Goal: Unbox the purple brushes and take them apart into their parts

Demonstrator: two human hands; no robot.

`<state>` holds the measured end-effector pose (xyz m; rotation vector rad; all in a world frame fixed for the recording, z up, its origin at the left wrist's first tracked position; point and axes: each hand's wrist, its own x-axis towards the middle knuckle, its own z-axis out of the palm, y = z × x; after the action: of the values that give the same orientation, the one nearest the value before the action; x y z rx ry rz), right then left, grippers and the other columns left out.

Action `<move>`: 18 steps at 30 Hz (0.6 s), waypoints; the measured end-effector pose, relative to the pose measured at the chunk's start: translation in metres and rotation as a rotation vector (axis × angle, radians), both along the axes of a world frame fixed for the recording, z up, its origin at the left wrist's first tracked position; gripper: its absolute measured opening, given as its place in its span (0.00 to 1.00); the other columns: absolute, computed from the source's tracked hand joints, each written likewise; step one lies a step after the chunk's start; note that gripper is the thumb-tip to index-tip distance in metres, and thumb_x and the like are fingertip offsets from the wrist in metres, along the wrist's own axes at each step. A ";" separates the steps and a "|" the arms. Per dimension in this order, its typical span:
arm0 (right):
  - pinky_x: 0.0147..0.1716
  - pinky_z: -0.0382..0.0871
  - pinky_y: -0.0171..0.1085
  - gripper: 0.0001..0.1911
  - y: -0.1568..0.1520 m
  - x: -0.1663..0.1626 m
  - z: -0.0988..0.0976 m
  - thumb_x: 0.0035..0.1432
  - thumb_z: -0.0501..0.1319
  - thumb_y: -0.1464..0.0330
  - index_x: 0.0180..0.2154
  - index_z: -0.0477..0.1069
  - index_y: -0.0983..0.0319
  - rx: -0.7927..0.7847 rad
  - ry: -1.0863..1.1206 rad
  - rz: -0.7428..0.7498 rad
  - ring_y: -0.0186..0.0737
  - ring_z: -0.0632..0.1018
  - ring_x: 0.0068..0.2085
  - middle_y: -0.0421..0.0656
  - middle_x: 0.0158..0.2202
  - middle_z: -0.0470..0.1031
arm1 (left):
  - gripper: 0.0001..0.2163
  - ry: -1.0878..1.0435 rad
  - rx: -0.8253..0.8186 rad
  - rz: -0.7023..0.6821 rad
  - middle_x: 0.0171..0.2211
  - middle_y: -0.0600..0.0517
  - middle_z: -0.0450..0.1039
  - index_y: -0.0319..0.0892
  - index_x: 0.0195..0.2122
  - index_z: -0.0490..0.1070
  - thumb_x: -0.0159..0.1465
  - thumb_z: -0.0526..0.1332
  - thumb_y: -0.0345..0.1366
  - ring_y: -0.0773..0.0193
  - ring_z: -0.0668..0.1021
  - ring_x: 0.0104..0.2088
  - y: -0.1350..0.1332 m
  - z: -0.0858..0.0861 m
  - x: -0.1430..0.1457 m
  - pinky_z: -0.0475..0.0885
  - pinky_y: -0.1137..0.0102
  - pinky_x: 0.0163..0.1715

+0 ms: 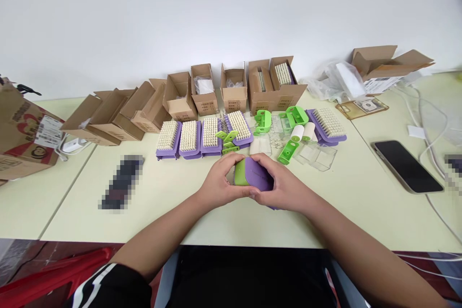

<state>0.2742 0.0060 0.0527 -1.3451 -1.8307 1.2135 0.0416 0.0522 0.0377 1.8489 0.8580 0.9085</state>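
Between my hands, above the front part of the table, is a green and purple plastic case [257, 174]. My left hand [221, 184] grips its green left side, fingers curled around it. My right hand [288, 186] is closed on its purple right side, hiding that end. A bit of purple shows below my right hand; I cannot tell what it belongs to. Just beyond lie green clip-like parts [228, 140], a green housing [288, 152], white rollers [297, 133] and transparent plastic covers [321, 158]. Purple blocks with rows of cream pegs [189, 135] stand behind.
Several open cardboard boxes [180, 106] line the wall. Another purple pegged block [327, 124] sits right of the green parts. A phone [407, 166] with a cable lies at right, a blurred dark object [121, 183] at left. A larger carton [29, 137] stands far left.
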 end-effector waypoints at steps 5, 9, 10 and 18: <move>0.44 0.82 0.50 0.44 0.004 0.012 0.000 0.57 0.79 0.53 0.70 0.65 0.47 -0.091 0.038 -0.002 0.57 0.83 0.51 0.47 0.59 0.78 | 0.34 -0.135 -0.167 0.102 0.48 0.45 0.80 0.42 0.52 0.79 0.55 0.79 0.62 0.48 0.80 0.50 0.008 -0.003 -0.005 0.76 0.57 0.53; 0.53 0.82 0.53 0.39 0.010 0.027 0.002 0.56 0.80 0.53 0.65 0.71 0.49 -0.090 0.152 -0.090 0.59 0.80 0.60 0.47 0.64 0.75 | 0.34 -0.209 -0.370 0.045 0.52 0.44 0.80 0.43 0.57 0.77 0.55 0.82 0.56 0.47 0.80 0.54 0.015 -0.002 -0.010 0.77 0.58 0.56; 0.53 0.82 0.52 0.38 0.011 0.031 0.003 0.56 0.80 0.53 0.64 0.71 0.49 -0.078 0.192 -0.116 0.59 0.79 0.61 0.47 0.65 0.74 | 0.35 -0.212 -0.400 0.007 0.54 0.44 0.80 0.43 0.58 0.76 0.55 0.83 0.53 0.47 0.80 0.56 0.016 -0.001 -0.011 0.77 0.58 0.57; 0.46 0.80 0.48 0.35 0.013 0.035 0.008 0.58 0.79 0.53 0.63 0.71 0.46 0.237 0.324 -0.434 0.53 0.79 0.52 0.46 0.60 0.75 | 0.33 -0.311 -0.637 -0.103 0.58 0.42 0.80 0.43 0.59 0.77 0.55 0.84 0.45 0.46 0.82 0.57 0.015 -0.002 -0.003 0.81 0.55 0.55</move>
<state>0.3094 0.0191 0.0602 -1.2425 -1.3213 0.8908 0.0386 0.0669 0.0356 1.1564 0.7376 0.7218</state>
